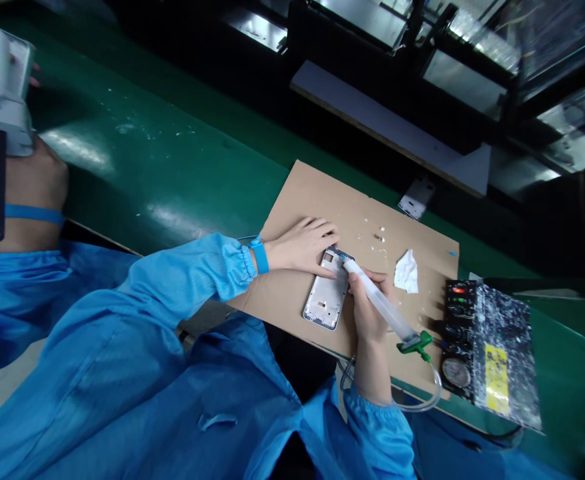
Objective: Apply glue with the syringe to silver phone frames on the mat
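Observation:
A silver phone frame [326, 299] lies on a brown cardboard mat [292, 200]. My left hand [299, 245] rests flat on the mat with its fingers stretched out, pressing on the frame's top corner. In my right hand [367, 303] is a clear glue syringe [379, 303], gripped like a pen, its tip touching the frame's upper edge. A green cap [415, 343] at the syringe's rear joins a clear hose [422, 400].
A black dispenser box [492, 350] with lights and a gauge stands right of the mat. A white tissue [406, 272] and crumbs lie on the mat. Another phone part [416, 198] lies beyond it. A co-worker's arm [32, 193] is at far left on the green belt [162, 167].

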A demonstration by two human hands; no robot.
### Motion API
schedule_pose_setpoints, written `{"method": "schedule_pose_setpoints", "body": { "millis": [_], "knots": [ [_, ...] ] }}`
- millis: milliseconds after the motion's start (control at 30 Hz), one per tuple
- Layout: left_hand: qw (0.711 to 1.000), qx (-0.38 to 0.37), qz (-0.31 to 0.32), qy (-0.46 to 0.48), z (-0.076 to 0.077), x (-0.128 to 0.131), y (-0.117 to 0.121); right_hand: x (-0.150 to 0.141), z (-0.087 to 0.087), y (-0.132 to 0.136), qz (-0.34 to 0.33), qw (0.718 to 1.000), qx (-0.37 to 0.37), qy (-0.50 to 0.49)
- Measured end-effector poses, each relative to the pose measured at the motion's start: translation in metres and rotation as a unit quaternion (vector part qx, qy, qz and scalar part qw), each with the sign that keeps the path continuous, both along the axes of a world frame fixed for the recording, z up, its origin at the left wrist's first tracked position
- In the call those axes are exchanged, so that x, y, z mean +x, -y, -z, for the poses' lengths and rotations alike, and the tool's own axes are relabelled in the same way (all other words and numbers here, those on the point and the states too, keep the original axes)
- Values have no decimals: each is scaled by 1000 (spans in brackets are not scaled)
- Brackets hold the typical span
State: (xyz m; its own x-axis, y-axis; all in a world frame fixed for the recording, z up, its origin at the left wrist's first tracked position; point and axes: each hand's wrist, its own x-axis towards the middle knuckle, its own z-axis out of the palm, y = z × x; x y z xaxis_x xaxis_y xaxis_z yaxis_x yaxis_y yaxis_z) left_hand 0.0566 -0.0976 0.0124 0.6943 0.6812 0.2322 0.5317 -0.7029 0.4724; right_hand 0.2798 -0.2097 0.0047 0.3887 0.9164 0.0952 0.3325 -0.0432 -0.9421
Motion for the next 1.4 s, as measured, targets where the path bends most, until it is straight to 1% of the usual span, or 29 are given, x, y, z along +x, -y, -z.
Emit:
{"method": "schedule_pose_setpoints", "body": {
  "millis": [167, 433, 633, 1000, 1233, 1400],
  "knots": [
    [1000, -7, 2, -3, -3, 0, 1, -3, -5, 0, -1, 1000, 6, 13],
    [1000, -3, 5, -1, -2, 0, 0, -1, -1, 0, -2, 1000, 5, 23],
    [1000, 4, 5, -4, -1, 0, 0, -1, -1, 0, -1, 1000, 8, -4],
    [1000, 5, 3, -16, -1, 0, 0, 3, 0, 1, 10, 1000, -8, 16],
    [1000, 7, 6, -13, -2, -1, 0, 6, 3, 1, 10, 1000, -1, 8],
    [1000, 7, 0, -4, -1, 0, 0, 3, 0, 0, 9, 1000, 5, -2]
  ]
}}
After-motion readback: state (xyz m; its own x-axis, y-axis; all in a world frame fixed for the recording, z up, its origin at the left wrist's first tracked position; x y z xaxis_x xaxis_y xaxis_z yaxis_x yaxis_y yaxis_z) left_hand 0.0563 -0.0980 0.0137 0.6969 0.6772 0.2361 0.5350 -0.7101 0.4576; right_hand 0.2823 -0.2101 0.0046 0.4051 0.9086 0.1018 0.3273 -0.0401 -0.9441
